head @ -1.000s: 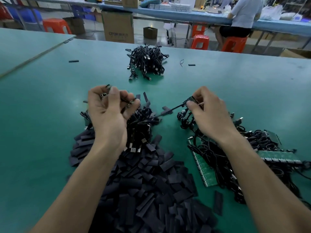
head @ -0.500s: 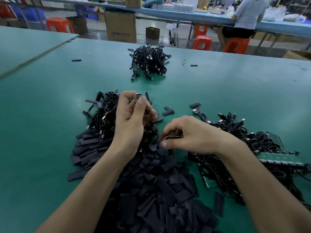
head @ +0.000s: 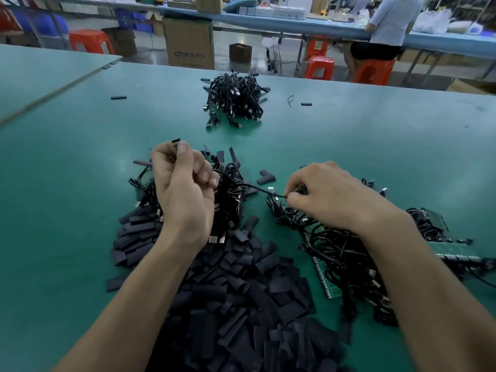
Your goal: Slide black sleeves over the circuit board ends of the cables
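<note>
Green table mat [head: 80, 183] carries a heap of flat matte black sleeves [head: 241, 304] at 6 o'clock, a glossy cable tangle [head: 346, 253] over green circuit boards [head: 326, 285] at 4 o'clock and a smaller cable bundle [head: 236, 100] at 12 o'clock. Left hand [head: 185, 194] is curled round a clutch of cables [head: 228, 200]; right hand [head: 330, 197] pinches a thin cable [head: 255, 186] stretched between both, at centre. Cardboard box [head: 189, 41] and orange stools [head: 319, 67] stand beyond, 12 to 1 o'clock.

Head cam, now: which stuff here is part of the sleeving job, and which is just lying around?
In the job:
left hand, pinching a sleeve
right hand, pinching a cable
sleeve pile
cable tangle with green boards
far cable heap, probably part of it

Lying about:
stray sleeves far out on the table
cardboard box
red stools
</note>
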Tool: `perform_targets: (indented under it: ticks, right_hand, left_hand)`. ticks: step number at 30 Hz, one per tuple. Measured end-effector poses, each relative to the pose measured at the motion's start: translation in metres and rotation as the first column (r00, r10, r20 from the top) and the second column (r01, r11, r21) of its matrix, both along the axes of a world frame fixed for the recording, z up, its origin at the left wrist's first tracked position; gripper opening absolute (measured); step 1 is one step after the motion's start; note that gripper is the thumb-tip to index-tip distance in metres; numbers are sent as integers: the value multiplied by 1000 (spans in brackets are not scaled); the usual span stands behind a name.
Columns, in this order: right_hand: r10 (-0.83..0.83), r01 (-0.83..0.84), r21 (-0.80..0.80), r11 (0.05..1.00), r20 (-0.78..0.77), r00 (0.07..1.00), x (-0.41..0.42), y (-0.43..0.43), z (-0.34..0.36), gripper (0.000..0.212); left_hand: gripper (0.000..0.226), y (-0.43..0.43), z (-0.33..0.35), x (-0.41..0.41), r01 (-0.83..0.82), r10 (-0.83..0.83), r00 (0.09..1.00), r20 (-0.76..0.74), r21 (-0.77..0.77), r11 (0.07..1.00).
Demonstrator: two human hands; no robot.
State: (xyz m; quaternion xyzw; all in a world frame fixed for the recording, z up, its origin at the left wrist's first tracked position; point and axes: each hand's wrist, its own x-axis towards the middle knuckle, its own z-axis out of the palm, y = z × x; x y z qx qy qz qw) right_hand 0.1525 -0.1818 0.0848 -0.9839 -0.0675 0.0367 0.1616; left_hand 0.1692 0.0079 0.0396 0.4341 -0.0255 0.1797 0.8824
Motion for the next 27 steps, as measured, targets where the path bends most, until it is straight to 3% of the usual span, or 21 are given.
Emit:
perform_targets:
  ticks: [4, 8, 12, 17, 20, 24, 27]
  right_hand:
    - [164, -155, 128, 980, -66, 984, -1, 6, -5, 18]
    - [191, -172, 333, 927, -25, 981, -1, 7, -10, 17]
    - [142, -119, 562, 818, 3, 990, 0, 4, -12, 16]
    - [35, -17, 790, 612, -5, 999, 1, 2, -23, 20]
    - [128, -99, 780, 618, 25, 991, -1, -1, -27, 21]
    - [340, -232, 641, 732, -48, 939, -5, 0, -19, 22]
    - [388, -274, 500, 821, -138, 911, -5, 8, -14, 23]
  left_hand:
    - [26, -4, 2, -5, 123, -121, 992, 38, -37, 992]
    - [26, -8, 0, -7, 167, -166, 986, 34, -22, 986]
    - [26, -16, -5, -10, 227, -227, 974, -20, 25, 974]
    - [20, -29, -15, -18, 419, -416, 907, -56, 45, 907]
    - [26, -32, -16, -18, 430, -426, 896, -123, 5, 903]
    - [29, -25, -13, -13, 340, -357, 923, -146, -128, 932]
    - [30, -24, -10, -13, 358, -399, 906, -140, -246, 901]
